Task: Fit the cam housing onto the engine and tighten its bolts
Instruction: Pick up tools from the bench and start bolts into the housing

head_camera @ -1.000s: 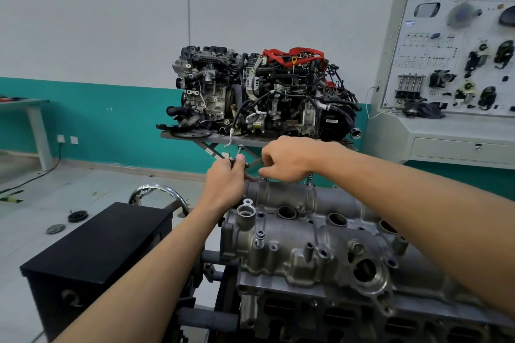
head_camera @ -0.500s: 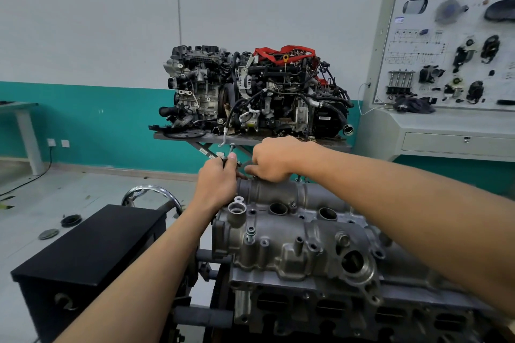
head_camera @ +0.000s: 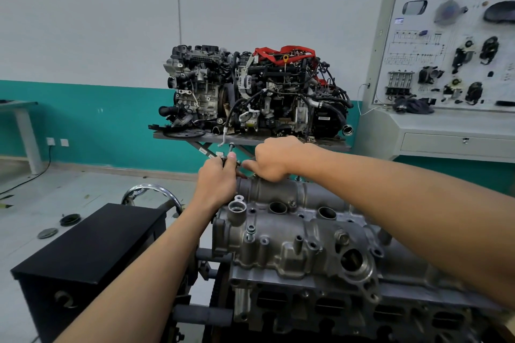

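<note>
The grey cast cam housing lies on top of the engine in front of me. My left hand is at the housing's far left corner and grips a bunch of bolts, their ends sticking up above the fingers. My right hand hovers over the housing's far edge with fingers curled downward, pinching something small that its knuckles hide. One bolt stands in a hole on the near left of the housing.
A black box sits to the left of the engine, with a chrome handwheel behind it. A second complete engine rests on a lift table beyond. A white training board stands at the right.
The view shifted a little; both hands stayed at the housing's far left corner, the left still gripping bolts and the right working beside it.
</note>
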A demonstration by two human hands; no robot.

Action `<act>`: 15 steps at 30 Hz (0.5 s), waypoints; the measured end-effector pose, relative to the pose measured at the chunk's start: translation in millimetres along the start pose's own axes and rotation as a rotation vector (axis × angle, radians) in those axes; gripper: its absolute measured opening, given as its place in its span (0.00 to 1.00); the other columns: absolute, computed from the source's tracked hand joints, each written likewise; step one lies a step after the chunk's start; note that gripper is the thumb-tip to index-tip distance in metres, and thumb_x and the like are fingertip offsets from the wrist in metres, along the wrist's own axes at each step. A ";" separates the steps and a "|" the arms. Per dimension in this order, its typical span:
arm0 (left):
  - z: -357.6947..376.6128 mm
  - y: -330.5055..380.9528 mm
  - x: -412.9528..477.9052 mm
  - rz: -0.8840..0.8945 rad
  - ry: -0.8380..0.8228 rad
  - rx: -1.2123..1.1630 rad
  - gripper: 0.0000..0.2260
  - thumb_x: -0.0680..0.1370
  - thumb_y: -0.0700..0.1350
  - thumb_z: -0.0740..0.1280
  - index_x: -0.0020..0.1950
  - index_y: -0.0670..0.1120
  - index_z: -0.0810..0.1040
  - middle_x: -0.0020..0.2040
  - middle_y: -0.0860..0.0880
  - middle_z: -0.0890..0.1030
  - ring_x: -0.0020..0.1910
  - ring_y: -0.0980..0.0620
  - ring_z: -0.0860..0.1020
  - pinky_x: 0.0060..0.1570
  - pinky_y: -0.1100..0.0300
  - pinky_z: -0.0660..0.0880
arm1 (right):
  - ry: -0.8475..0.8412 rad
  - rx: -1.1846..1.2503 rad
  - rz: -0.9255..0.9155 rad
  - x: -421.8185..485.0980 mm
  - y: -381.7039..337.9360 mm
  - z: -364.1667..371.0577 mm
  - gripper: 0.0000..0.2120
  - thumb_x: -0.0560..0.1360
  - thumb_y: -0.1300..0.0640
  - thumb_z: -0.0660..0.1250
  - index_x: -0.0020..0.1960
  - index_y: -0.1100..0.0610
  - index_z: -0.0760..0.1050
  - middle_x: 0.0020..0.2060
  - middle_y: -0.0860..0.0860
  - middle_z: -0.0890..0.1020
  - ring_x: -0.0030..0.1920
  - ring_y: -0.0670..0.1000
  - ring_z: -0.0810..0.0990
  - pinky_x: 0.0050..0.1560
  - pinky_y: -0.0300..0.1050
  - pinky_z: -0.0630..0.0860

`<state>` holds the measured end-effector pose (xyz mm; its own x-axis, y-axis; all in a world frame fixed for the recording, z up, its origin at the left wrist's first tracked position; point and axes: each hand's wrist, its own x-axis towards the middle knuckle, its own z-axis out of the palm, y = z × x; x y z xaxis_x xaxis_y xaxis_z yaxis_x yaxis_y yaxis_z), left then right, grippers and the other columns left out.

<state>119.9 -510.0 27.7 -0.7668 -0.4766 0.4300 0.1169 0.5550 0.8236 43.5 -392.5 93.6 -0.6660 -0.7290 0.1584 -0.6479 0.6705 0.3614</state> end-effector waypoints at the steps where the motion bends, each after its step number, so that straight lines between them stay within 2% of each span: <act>1: 0.1 0.0 0.6 -0.003 0.000 0.001 0.22 0.86 0.49 0.56 0.40 0.37 0.78 0.46 0.38 0.85 0.42 0.41 0.79 0.44 0.51 0.72 | -0.003 0.009 -0.015 -0.5 2.1 -2.6 0.26 0.81 0.35 0.49 0.34 0.51 0.67 0.33 0.48 0.69 0.34 0.51 0.71 0.34 0.44 0.64; 2: 0.4 -0.2 1.0 -0.005 0.001 0.004 0.22 0.86 0.49 0.56 0.42 0.36 0.78 0.47 0.38 0.85 0.43 0.41 0.79 0.45 0.50 0.72 | -0.013 0.015 -0.047 -1.0 4.7 -5.8 0.26 0.81 0.36 0.50 0.36 0.53 0.71 0.34 0.49 0.73 0.33 0.49 0.71 0.31 0.43 0.62; 4: 0.9 -0.6 1.1 0.000 0.002 0.005 0.22 0.86 0.49 0.56 0.38 0.38 0.76 0.46 0.39 0.85 0.39 0.44 0.77 0.42 0.52 0.70 | -0.049 -0.010 -0.136 -0.8 8.5 -11.1 0.21 0.82 0.43 0.54 0.47 0.57 0.77 0.41 0.51 0.79 0.34 0.49 0.72 0.29 0.42 0.60; 6: 0.8 -0.3 0.3 0.004 0.000 0.002 0.22 0.86 0.49 0.56 0.36 0.39 0.73 0.45 0.39 0.85 0.39 0.43 0.78 0.42 0.52 0.71 | -0.059 -0.026 -0.187 -0.7 8.6 -11.3 0.18 0.83 0.47 0.55 0.52 0.59 0.76 0.45 0.53 0.79 0.37 0.51 0.73 0.30 0.42 0.61; 8: 0.3 0.1 -0.1 -0.004 -0.002 -0.008 0.23 0.86 0.49 0.56 0.39 0.36 0.76 0.45 0.38 0.85 0.44 0.39 0.81 0.48 0.47 0.75 | -0.037 -0.016 -0.165 0.4 4.8 -6.0 0.18 0.84 0.46 0.52 0.45 0.56 0.72 0.42 0.52 0.76 0.40 0.53 0.73 0.33 0.44 0.64; 11: -0.6 1.5 -1.7 -0.011 -0.011 -0.013 0.21 0.86 0.49 0.56 0.38 0.39 0.75 0.45 0.38 0.85 0.46 0.38 0.82 0.50 0.46 0.76 | 0.015 0.029 -0.065 1.6 1.4 0.5 0.23 0.84 0.42 0.50 0.35 0.52 0.66 0.34 0.49 0.69 0.36 0.53 0.71 0.38 0.48 0.66; 13: -0.8 1.9 -1.7 -0.011 -0.015 -0.009 0.21 0.86 0.49 0.56 0.39 0.39 0.75 0.46 0.37 0.85 0.47 0.37 0.81 0.50 0.46 0.75 | -0.015 0.044 -0.044 1.8 3.2 -1.8 0.24 0.82 0.39 0.51 0.34 0.52 0.69 0.33 0.48 0.70 0.34 0.50 0.70 0.36 0.46 0.65; 15: -0.9 1.4 -1.1 -0.014 -0.008 -0.015 0.22 0.86 0.50 0.56 0.40 0.35 0.76 0.46 0.36 0.84 0.46 0.36 0.81 0.49 0.44 0.75 | -0.109 0.025 -0.078 2.7 5.2 -5.8 0.21 0.81 0.41 0.55 0.41 0.54 0.76 0.36 0.50 0.76 0.36 0.50 0.74 0.34 0.46 0.68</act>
<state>121.5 -509.3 28.8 -0.7731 -0.4788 0.4159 0.1158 0.5382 0.8348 40.4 -391.8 101.2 -0.6485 -0.7607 0.0297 -0.7074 0.6166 0.3455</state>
